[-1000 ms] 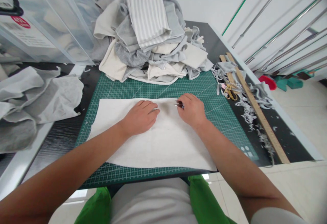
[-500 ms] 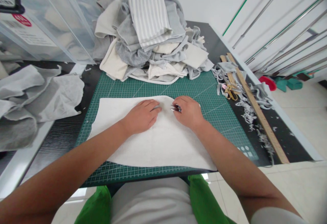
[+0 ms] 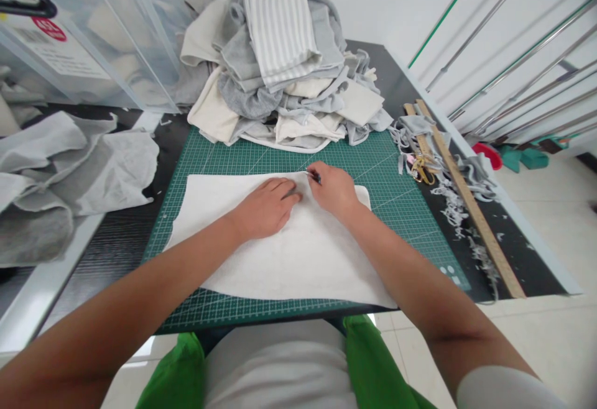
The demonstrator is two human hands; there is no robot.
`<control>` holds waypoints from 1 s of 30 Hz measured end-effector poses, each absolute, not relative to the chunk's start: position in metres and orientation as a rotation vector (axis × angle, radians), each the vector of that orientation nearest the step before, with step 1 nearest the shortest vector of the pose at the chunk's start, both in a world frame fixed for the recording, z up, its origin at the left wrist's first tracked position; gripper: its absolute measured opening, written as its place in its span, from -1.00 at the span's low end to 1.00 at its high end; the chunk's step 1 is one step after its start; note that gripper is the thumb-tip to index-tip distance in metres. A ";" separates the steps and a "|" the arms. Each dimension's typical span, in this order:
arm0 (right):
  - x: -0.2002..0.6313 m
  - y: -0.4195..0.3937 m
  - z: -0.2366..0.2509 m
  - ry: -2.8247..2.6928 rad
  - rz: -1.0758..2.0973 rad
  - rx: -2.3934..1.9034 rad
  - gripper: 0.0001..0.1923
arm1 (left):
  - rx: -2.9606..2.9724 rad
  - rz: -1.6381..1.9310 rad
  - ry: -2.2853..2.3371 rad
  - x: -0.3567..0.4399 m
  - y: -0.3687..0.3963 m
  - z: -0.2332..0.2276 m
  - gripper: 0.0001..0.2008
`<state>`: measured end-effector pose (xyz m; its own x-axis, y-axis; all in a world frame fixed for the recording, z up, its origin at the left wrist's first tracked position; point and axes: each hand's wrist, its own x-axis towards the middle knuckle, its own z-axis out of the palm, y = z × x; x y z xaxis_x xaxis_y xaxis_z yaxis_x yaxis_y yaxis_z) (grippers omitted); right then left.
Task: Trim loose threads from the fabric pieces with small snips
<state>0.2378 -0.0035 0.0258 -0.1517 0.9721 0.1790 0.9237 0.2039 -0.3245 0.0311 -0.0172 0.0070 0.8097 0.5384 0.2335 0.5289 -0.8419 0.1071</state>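
A white cloth panel (image 3: pixel 284 266) with a curved edge lies flat on a green cutting mat (image 3: pixel 252 159). My left hand (image 3: pixel 268 207) rests on the cloth's upper middle, its fingers stretched out over it. A small grey patch shows between its thumb and forefinger; I cannot make out what it is. My right hand (image 3: pixel 333 190) is closed around a small pair of thread snips (image 3: pixel 313 176), their metal tips pointing left at the cloth's far edge. Most of the snips is hidden in the palm.
A heap of grey, cream and striped cloths (image 3: pixel 280 42) stands behind the mat. Loose grey cloth (image 3: pixel 112 173) and a clear plastic bin (image 3: pixel 125 36) are at left. To the right lie gold-handled scissors (image 3: pixel 423 170), fabric scraps (image 3: pixel 452 210) and a wooden ruler (image 3: pixel 471 201).
My right hand has moved up and slightly left, bringing the snips from over the cloth to its far edge. My left hand stays almost in place on the cloth.
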 end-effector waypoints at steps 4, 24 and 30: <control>0.226 0.016 0.029 -2.103 0.317 -1.816 -0.72 | 2.955 0.384 0.861 0.033 -0.017 0.010 -0.66; 0.197 0.057 0.034 -2.082 0.760 -1.692 -0.82 | 2.939 0.374 0.874 0.034 -0.017 0.012 -0.65; 0.180 0.067 0.044 -2.166 0.805 -1.729 -0.84 | 2.954 0.387 0.894 0.033 -0.018 0.009 -0.63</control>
<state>0.1797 0.0671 0.0438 -0.2613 0.9552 -0.1392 0.8145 0.1408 -0.5629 0.0334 -0.0176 0.0090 0.8037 0.5499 0.2275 0.5422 -0.8342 0.1011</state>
